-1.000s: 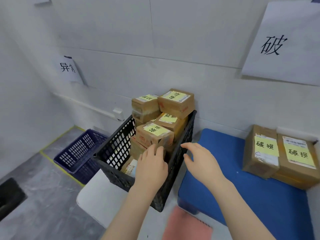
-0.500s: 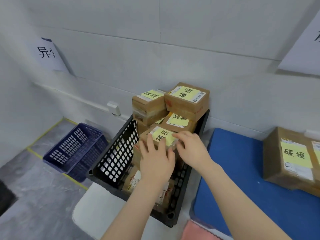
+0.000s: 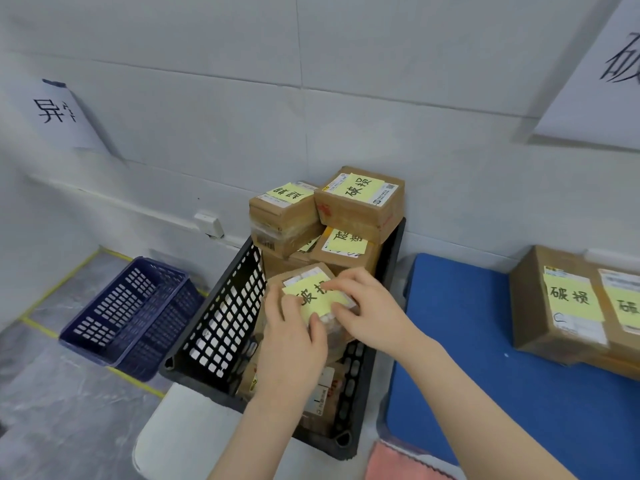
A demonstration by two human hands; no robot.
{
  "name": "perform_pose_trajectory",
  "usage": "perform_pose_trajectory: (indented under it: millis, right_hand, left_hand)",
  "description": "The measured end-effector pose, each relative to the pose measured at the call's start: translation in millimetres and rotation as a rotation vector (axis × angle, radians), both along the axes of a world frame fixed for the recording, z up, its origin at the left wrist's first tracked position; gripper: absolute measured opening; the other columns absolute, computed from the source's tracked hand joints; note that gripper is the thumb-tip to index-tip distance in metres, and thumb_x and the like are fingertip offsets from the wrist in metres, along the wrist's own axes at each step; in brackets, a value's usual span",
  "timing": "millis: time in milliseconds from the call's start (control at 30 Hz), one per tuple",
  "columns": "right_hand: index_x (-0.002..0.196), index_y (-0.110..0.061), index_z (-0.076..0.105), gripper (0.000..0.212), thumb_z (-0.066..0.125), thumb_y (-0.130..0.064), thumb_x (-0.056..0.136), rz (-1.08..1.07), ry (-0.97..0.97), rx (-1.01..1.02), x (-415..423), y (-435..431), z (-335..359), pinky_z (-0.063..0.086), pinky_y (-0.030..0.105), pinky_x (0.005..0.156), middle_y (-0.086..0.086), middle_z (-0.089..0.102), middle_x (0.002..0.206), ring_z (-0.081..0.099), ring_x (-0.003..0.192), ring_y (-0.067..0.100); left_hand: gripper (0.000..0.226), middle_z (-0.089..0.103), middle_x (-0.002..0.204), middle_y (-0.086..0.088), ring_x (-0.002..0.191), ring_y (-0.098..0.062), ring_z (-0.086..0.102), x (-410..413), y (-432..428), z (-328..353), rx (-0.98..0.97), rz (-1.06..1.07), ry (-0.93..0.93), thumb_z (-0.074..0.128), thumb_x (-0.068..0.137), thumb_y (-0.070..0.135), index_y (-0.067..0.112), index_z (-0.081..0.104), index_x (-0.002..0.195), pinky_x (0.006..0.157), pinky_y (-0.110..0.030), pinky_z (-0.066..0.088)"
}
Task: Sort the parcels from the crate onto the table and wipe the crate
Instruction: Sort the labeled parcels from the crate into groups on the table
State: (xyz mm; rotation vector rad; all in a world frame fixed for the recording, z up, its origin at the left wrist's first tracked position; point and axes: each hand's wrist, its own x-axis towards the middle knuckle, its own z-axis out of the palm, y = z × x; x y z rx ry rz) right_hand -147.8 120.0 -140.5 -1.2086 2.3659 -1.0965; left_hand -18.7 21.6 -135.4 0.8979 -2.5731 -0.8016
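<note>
Inside black crate (image 3: 221, 317): your left hand (image 3: 294, 341) and right hand (image 3: 367, 313) clasp front parcel (image 3: 311, 296), fingers pressed on its yellow label (image 3: 311, 297); more parcels stacked behind.

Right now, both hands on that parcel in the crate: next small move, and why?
Probably lift the parcel straight up, then carry it right. Both the left hand and the right hand already grip it, it lies on top in the black crate, and two parcels with similar yellow notes sit on the blue table.

We record a black lattice-walled crate (image 3: 221, 317) left of our hands, holding brown parcels (image 3: 360, 206) with yellow notes. Farther left, a navy perforated basket (image 3: 131, 317); right, a blue table (image 3: 485, 358).
</note>
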Motion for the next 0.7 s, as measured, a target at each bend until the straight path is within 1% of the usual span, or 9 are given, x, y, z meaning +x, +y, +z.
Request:
perform_pose_trajectory:
  millis: [67, 133, 200, 300, 400, 467, 533, 600, 700]
  right_hand:
    - [0.128, -0.03, 0.057, 0.037, 0.052, -0.021, 0.093, 0.03, -0.084, 0.018, 8, -3, -2, 0.034, 0.002, 0.088, -0.016, 0.04, 0.135, 0.042, 0.121, 0.0]
    - [0.132, -0.031, 0.054, 0.04, 0.05, -0.023, 0.094, 0.016, -0.106, 0.015, 17, -1, -3, 0.034, 0.007, 0.096, -0.017, 0.036, 0.143, 0.038, 0.128, 0.0]
    - [0.133, -0.032, 0.053, 0.041, 0.05, -0.025, 0.093, -0.001, -0.081, 0.001, 26, 5, 1, 0.034, 0.018, 0.106, -0.017, 0.035, 0.145, 0.035, 0.131, 0.0]
    - [0.132, -0.034, 0.053, 0.04, 0.052, -0.027, 0.092, -0.05, -0.036, -0.087, 41, 17, 15, 0.033, 0.02, 0.107, -0.02, 0.033, 0.145, 0.032, 0.132, -0.005]
    - [0.128, -0.036, 0.055, 0.039, 0.052, -0.032, 0.09, -0.134, 0.037, -0.196, 48, 42, 37, 0.035, 0.018, 0.104, -0.024, 0.033, 0.143, 0.032, 0.132, -0.006]
    - [0.126, -0.037, 0.056, 0.039, 0.051, -0.035, 0.088, -0.207, 0.083, -0.233, 47, 67, 50, 0.042, 0.022, 0.099, -0.025, 0.035, 0.142, 0.036, 0.13, -0.002]
    - [0.125, -0.037, 0.057, 0.038, 0.052, -0.033, 0.088, -0.3, 0.087, -0.245, 44, 99, 58, 0.048, 0.03, 0.092, -0.025, 0.036, 0.141, 0.041, 0.127, 0.005]
    - [0.125, -0.037, 0.057, 0.037, 0.054, -0.029, 0.089, -0.386, 0.073, -0.237, 41, 133, 58, 0.051, 0.033, 0.087, -0.025, 0.036, 0.14, 0.043, 0.126, 0.009]
    - [0.126, -0.036, 0.057, 0.037, 0.055, -0.027, 0.09, -0.503, 0.068, -0.228, 38, 181, 51, 0.051, 0.025, 0.079, -0.025, 0.035, 0.139, 0.051, 0.117, 0.006]
  left_hand:
    - [0.039, 0.007, 0.156, 0.006, 0.11, -0.03, 0.056, 4, -2, -5, 0.0, -0.035, 0.004, 0.039, 0.094, 0.036, 0.019, 0.038, 0.129, 0.075, -0.043, 0.054]
    - [0.047, 0.007, 0.157, 0.009, 0.127, -0.028, 0.045, 6, -2, -6, 0.017, -0.076, 0.009, 0.034, 0.094, 0.035, 0.022, 0.035, 0.138, 0.087, -0.045, 0.052]
    - [0.047, 0.008, 0.156, 0.014, 0.134, -0.023, 0.039, 11, -3, -5, -0.01, -0.101, 0.006, 0.032, 0.094, 0.035, 0.027, 0.033, 0.141, 0.087, -0.042, 0.052]
    - [0.047, 0.013, 0.156, 0.014, 0.138, -0.019, 0.034, 17, 0, 4, -0.059, -0.137, 0.088, 0.032, 0.093, 0.035, 0.028, 0.036, 0.139, 0.085, -0.04, 0.053]
    - [0.051, 0.02, 0.155, 0.012, 0.13, -0.012, 0.04, 14, 14, 25, -0.12, -0.199, 0.206, 0.031, 0.088, 0.039, 0.027, 0.041, 0.137, 0.073, -0.028, 0.05]
    - [0.052, 0.02, 0.154, 0.014, 0.123, -0.012, 0.045, 4, 31, 38, -0.124, -0.273, 0.26, 0.031, 0.087, 0.038, 0.028, 0.042, 0.136, 0.066, -0.022, 0.045]
    - [0.048, 0.016, 0.155, 0.018, 0.124, -0.012, 0.046, -10, 55, 45, -0.102, -0.362, 0.291, 0.034, 0.09, 0.033, 0.029, 0.041, 0.137, 0.071, -0.025, 0.046]
    - [0.046, 0.012, 0.155, 0.021, 0.131, -0.011, 0.039, -26, 84, 47, -0.076, -0.459, 0.304, 0.036, 0.093, 0.029, 0.029, 0.039, 0.139, 0.079, -0.031, 0.05]
    - [0.047, 0.008, 0.155, 0.023, 0.134, -0.01, 0.035, -46, 125, 39, -0.037, -0.592, 0.29, 0.035, 0.093, 0.03, 0.03, 0.036, 0.14, 0.084, -0.037, 0.052]
